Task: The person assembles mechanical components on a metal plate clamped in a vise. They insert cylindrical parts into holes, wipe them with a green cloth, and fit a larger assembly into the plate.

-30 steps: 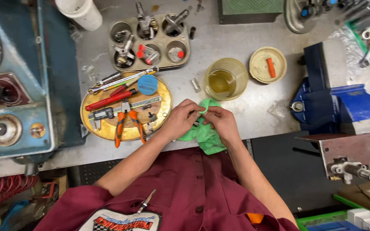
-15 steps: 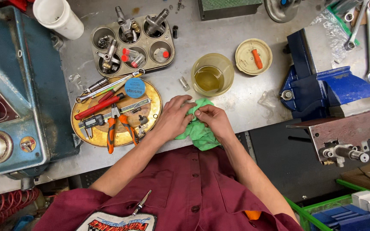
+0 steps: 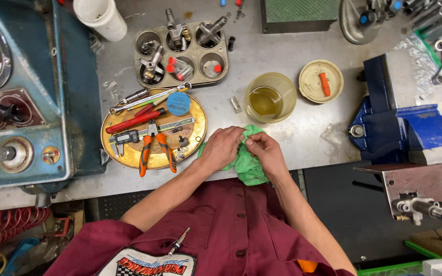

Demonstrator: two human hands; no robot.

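Observation:
Both of my hands are bunched together over a green cloth [image 3: 248,166] at the front edge of the metal bench [image 3: 282,51]. My left hand [image 3: 222,146] grips the cloth from the left, fingers curled into it. My right hand [image 3: 262,148] pinches the cloth from the right, fingertips meeting the left hand's. Whatever may be wrapped inside the cloth is hidden. Just left of my hands lies a round brass tray [image 3: 129,156] with orange-handled pliers [image 3: 155,145], a caliper, a red tool and a blue disc.
A yellowish cup of liquid [image 3: 270,97] stands just behind my hands, its lid [image 3: 321,81] to the right. A muffin tin of small parts [image 3: 180,51] sits further back. A blue vise [image 3: 400,122] is on the right, a blue gauge machine [image 3: 26,92] on the left.
My hands keep working the green cloth in the same spot, with fingers shifting slightly. The view has drifted as my head moved.

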